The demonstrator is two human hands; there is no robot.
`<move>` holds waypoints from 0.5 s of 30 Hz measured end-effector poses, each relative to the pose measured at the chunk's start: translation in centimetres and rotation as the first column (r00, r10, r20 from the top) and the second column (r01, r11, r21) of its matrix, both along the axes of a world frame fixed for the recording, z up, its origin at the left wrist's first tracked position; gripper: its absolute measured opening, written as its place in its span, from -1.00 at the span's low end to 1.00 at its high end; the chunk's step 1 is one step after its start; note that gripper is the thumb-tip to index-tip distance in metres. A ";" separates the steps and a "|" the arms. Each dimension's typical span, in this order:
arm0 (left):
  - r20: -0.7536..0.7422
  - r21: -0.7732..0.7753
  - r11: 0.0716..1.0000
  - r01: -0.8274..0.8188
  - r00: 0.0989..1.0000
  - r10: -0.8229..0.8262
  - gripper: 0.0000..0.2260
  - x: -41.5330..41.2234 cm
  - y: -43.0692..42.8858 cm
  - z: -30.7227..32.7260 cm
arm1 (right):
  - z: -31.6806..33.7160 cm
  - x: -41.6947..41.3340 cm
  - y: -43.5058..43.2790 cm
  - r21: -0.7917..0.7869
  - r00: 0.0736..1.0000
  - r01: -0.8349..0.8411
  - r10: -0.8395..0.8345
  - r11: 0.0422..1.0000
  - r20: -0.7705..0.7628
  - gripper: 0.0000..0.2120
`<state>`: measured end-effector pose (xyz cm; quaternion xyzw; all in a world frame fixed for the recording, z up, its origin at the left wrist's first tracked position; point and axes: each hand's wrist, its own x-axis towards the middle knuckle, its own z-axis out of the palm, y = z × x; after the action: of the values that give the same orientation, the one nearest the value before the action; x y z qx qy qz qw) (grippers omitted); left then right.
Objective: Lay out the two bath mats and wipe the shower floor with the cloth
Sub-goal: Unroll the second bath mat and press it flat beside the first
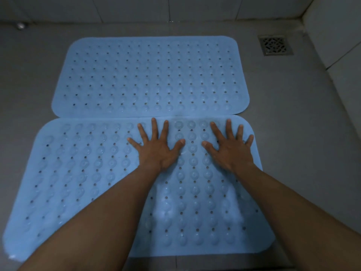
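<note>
Two light blue rubber bath mats with holes and suction cups lie flat on the grey shower floor (293, 133), their long edges touching. The far mat (150, 75) is farther from me; the near mat (78, 173) is just below me. My left hand (156, 145) and my right hand (230, 145) press flat on the near mat's far half, fingers spread and straight, side by side. No cloth is in view.
A square metal floor drain (275, 45) sits in the far right corner. Tiled walls (336, 36) close the floor at the back and right. A small metal fitting (21, 25) is at the far left by the wall.
</note>
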<state>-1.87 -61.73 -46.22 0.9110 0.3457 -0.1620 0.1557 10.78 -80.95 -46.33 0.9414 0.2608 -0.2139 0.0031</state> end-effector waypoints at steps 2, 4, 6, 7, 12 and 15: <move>-0.027 -0.057 0.998 0.015 0.999 -0.017 -0.21 -0.3 0.5 0.7 | 0.4 -0.3 0.3 -0.035 0.999 0.031 -0.032 0.999 -0.028 -0.27; -0.024 -0.098 0.994 0.051 0.998 -0.054 -0.25 -0.8 1.0 1.3 | 0.7 -1.0 0.9 -0.066 0.995 0.089 -0.092 0.994 -0.044 -0.29; 0.045 -0.111 0.989 0.098 0.995 -0.094 -0.30 -2.3 1.7 1.5 | 1.0 -2.8 2.0 -0.079 0.994 0.112 -0.113 0.991 -0.002 -0.36; 0.095 -0.108 0.987 0.121 0.989 -0.111 -0.32 -3.5 2.0 1.4 | 1.2 -4.1 2.6 -0.067 0.995 0.098 -0.096 0.993 0.032 -0.39; 0.242 -0.018 0.996 0.083 0.967 -0.077 -0.35 -12.8 4.6 0.6 | 1.7 -13.1 6.9 0.072 0.998 0.035 -0.038 0.997 0.042 -0.36; 0.187 0.035 0.999 0.018 0.982 -0.024 -0.37 -19.4 7.4 0.4 | 1.6 -19.1 9.9 0.143 0.999 -0.014 0.019 0.990 -0.032 -0.32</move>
<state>-21.26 -54.34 -45.83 0.9283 0.3227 -0.0714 0.1705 -8.31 -71.01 -44.70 0.9333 0.2831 -0.2105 -0.0670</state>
